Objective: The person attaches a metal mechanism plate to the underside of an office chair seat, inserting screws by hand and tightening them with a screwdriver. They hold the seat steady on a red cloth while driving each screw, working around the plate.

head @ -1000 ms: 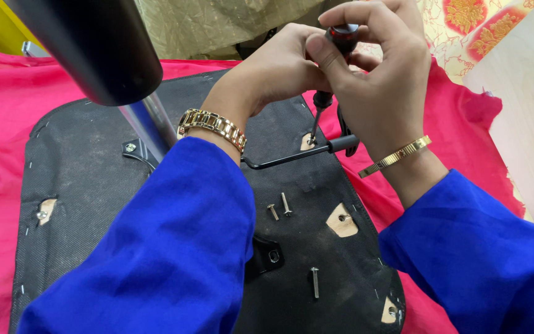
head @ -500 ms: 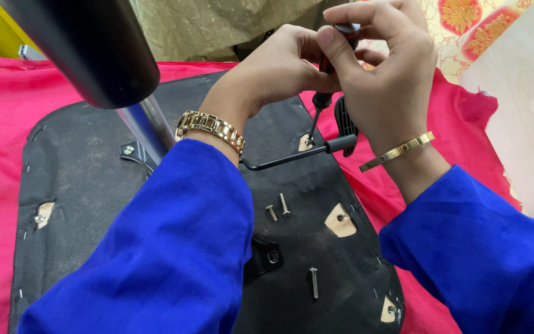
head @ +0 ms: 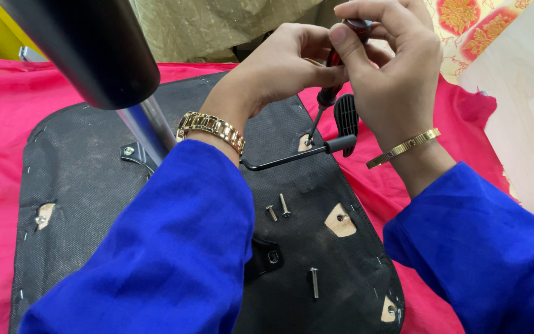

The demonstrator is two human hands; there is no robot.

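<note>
A big black chair seat bottom [head: 81, 185] lies upside down on a pink cloth [head: 1, 105], so its underside faces up and the screw holes are easy to reach. A thick black and silver post [head: 94, 55] stands up from the seat's middle, close to the camera. A thin black lever [head: 292, 158] sticks out sideways over the seat, to the right of the post.

Both hands meet above the seat's far right edge. The right hand [head: 390, 74] has its fingers pinching the top of a red and black screwdriver [head: 332, 80], ready to twist it. The left hand [head: 279, 68] has its fingers curled close around the shaft, which keeps the tool straight. The tip points down at a tan patch [head: 306, 143] on the seat, just beside the lever.

Three loose screws [head: 278, 209] lie on the seat, nearer the person than the lever, so they stay handy.
</note>
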